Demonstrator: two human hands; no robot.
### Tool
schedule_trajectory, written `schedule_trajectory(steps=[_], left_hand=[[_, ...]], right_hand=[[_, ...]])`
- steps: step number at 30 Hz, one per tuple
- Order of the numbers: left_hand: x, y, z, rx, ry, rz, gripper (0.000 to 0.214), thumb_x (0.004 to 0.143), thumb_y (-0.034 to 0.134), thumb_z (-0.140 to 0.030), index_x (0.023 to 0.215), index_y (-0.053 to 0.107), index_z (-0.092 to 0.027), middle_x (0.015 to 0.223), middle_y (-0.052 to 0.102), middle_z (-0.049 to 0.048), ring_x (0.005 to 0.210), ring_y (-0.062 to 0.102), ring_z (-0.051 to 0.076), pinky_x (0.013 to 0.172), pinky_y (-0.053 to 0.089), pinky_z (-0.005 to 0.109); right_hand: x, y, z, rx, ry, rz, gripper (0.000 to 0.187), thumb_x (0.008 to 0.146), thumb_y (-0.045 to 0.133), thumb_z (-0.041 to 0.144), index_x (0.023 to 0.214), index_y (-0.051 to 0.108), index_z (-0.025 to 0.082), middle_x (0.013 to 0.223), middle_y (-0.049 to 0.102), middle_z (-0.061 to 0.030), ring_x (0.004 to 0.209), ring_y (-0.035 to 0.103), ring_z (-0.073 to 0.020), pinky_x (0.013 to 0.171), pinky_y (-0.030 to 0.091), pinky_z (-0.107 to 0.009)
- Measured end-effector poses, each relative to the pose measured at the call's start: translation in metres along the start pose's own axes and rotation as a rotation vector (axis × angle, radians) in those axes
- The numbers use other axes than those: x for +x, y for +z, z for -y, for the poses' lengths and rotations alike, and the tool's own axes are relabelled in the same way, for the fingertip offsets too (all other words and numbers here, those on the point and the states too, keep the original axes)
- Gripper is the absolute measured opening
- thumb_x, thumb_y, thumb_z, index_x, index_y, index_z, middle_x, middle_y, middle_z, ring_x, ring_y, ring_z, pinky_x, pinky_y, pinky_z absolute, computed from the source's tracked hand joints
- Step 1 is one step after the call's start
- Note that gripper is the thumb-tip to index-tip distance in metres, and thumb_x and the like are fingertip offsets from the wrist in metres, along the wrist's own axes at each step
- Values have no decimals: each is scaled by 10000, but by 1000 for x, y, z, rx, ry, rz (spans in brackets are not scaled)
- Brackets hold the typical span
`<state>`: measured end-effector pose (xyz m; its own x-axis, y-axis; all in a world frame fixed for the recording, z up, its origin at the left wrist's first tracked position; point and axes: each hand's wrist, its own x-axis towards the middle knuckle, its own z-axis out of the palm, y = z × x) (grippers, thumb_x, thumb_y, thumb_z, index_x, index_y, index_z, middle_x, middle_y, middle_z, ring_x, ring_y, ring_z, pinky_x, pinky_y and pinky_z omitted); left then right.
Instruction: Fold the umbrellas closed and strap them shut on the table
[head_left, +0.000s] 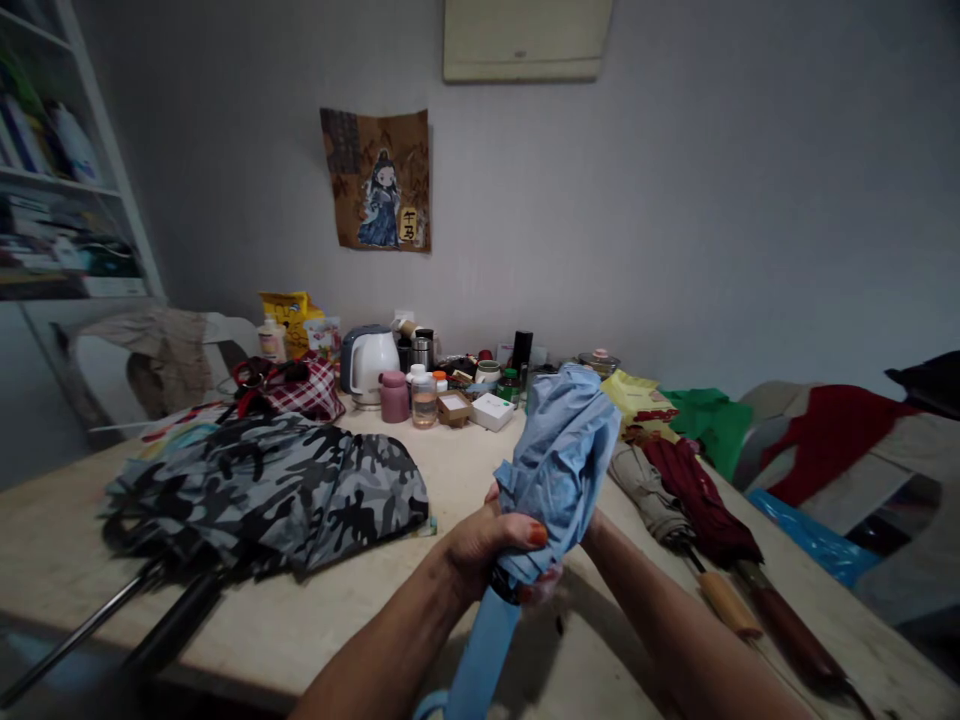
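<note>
Both hands are up over the near edge of the pale wooden bench [480, 470], wrapped around a folded light blue fabric umbrella [559, 450]. The left hand [487, 545] has its fingers [536, 533] curled tight around the lower, bunched part of the canopy, thumb with an orange nail on top. The right hand [581, 535] is mostly hidden behind the blue fabric, so I can't really tell how far its fingers are closed, though it's pressed against the umbrella from the other side. The umbrella itself is held tilted, canopy pointing up and away, with a blue strap or sleeve hanging down from the grip toward the bottom edge of the view.

To the left on the bench lies a grey camouflage-patterned umbrella [277, 490], half collapsed, its dark shaft sticking out past the bench edge. To the right are two more rolled ones side by side: a beige umbrella with a light wooden handle [660, 500] and a dark red umbrella with a brown handle [701, 505], just beside each other. Farther back there's a white electric kettle [369, 362], a pink cup [394, 396], a small white box [492, 411] and a bunch of bottles and jars. A cartoon poster [379, 180] hangs on the wall.
</note>
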<state>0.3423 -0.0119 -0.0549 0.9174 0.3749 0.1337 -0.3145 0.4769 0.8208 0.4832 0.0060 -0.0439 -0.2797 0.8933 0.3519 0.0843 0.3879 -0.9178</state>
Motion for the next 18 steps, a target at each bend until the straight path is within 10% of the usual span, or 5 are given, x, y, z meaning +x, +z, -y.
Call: schedule_trajectory(steps=[2,7,10,18], left_hand=[[-1,-2,-2,15,18,-6,362,587,756,-400,719,576,-116,518,508,-11,371,416,69,374,264,206],[-5,-4,-14,13,133,-115,394,596,770,-430,679,557,-109,556,489,-13,395,430,53,407,263,210],[-7,-4,-20,47,237,-216,401,605,774,-428,706,576,-94,608,542,17,402,440,47,414,264,209],[-3,-13,-23,31,295,-490,400,547,828,-369,729,578,-115,538,515,-35,426,448,55,442,372,206]], right_hand=[[1,-7,4,83,50,129,464,542,798,501,859,753,165,911,736,-99,827,684,-237,793,551,-414],[9,-20,22,104,-74,-354,297,632,792,404,682,596,186,622,587,20,563,519,-118,555,475,-245],[3,-12,39,131,-69,-383,405,766,667,509,625,445,202,471,366,86,405,294,-61,405,251,-191],[-28,21,70,-727,-138,-394,174,798,556,332,700,512,196,592,519,11,512,446,-113,496,325,-238]])
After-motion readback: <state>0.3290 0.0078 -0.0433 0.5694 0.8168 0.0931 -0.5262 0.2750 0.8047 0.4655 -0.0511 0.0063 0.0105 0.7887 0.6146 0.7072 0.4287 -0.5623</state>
